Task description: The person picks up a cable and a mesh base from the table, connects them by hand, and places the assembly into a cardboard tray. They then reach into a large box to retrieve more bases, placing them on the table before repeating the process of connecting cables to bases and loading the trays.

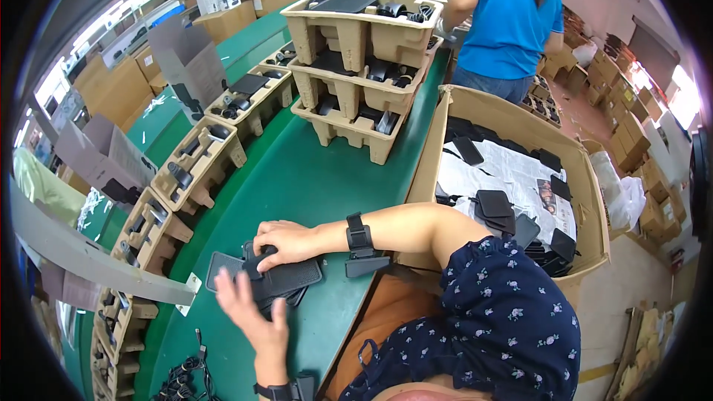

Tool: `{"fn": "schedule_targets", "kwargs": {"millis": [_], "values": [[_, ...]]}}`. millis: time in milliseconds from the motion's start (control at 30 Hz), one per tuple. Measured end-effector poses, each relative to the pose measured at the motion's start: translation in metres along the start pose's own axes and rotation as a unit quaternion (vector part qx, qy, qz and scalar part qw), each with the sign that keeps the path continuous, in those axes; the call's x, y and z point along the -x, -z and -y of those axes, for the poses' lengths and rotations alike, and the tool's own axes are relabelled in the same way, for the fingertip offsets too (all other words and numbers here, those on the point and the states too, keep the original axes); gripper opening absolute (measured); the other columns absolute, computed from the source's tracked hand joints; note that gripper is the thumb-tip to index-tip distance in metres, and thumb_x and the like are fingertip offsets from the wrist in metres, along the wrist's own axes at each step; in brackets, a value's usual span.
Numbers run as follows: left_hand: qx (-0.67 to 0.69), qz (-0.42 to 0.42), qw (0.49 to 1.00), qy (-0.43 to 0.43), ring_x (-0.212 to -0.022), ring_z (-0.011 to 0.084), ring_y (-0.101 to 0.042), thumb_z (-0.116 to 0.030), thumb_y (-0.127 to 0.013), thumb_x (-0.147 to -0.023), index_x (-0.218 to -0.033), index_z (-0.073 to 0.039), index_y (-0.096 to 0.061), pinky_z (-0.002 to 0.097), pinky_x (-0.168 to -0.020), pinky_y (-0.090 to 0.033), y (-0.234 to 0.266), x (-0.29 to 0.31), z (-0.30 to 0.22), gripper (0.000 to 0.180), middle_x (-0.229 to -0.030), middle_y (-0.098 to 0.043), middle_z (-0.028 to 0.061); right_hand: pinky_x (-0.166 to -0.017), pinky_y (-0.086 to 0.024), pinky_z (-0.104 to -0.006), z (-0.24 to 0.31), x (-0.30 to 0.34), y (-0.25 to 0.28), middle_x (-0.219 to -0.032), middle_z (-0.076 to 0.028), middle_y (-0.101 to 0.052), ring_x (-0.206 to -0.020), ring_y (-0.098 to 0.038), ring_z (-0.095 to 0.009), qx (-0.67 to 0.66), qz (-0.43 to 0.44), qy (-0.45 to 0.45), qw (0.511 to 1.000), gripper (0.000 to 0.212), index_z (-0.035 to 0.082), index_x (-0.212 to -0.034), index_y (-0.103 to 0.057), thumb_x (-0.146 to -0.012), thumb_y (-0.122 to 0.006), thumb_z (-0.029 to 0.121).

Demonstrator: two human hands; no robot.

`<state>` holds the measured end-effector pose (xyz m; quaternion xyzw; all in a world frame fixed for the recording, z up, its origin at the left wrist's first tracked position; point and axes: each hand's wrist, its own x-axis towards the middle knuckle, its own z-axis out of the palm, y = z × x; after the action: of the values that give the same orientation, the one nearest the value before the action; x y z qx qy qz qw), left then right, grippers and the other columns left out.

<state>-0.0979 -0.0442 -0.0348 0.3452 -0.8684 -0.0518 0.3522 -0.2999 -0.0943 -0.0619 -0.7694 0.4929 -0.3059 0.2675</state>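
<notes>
My right hand [286, 241] lies on top of a small pile of flat black rectangular pads [286, 280] on the green work surface [312, 178], its fingers curled over the pile's upper left edge. My left hand [249, 312] hovers just below and left of the pile, fingers spread, palm toward it, touching or nearly touching its near edge. Another dark pad [221, 267] juts out at the pile's left. Both wrists wear black bands.
Stacked cardboard pulp trays [364, 44] with black parts stand at the back. More trays [197, 163] run along the left conveyor. A large open carton [512, 178] with black pads on paper sits right. A person in a blue shirt [505, 15] works behind. Black cables [182, 382] lie at lower left.
</notes>
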Motion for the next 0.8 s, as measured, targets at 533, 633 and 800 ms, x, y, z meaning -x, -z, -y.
{"fn": "schedule_targets", "kwargs": {"millis": [533,633,800], "values": [[-0.028,0.098,0.994,0.026,-0.130,0.0325,-0.024,-0.022,-0.068,-0.071,-0.132,-0.010,-0.036,0.0510,-0.106,-0.012,-0.007,0.009,-0.002,0.070,-0.141,-0.025,0.0173,-0.069,-0.047,-0.0358,0.042,0.022,0.060,-0.079,-0.012,-0.063,-0.079,-0.062,-0.029,0.216,0.185,-0.084,0.955,0.059,0.004,-0.110,-0.051,-0.068,-0.070,0.040],[-0.002,0.068,0.997,0.034,-0.130,0.0352,-0.023,-0.019,-0.070,-0.070,-0.136,-0.008,-0.027,0.0506,-0.106,-0.014,-0.007,0.010,-0.002,0.079,-0.143,-0.018,0.0199,-0.065,-0.046,-0.0354,0.034,0.019,0.070,-0.071,-0.008,-0.062,-0.074,-0.060,-0.026,0.184,0.141,-0.053,0.971,0.051,0.006,-0.109,-0.054,-0.071,-0.070,0.036],[0.048,0.007,0.997,0.065,-0.128,0.0396,-0.023,-0.021,-0.072,-0.070,-0.137,-0.008,-0.024,0.0497,-0.105,-0.021,-0.005,0.014,-0.002,0.083,-0.142,-0.015,0.0228,-0.060,-0.046,-0.0321,0.050,0.004,0.110,-0.070,-0.007,-0.061,-0.066,-0.060,-0.019,0.185,0.018,-0.031,0.982,0.027,0.005,-0.095,-0.058,-0.079,-0.064,0.026]]}}
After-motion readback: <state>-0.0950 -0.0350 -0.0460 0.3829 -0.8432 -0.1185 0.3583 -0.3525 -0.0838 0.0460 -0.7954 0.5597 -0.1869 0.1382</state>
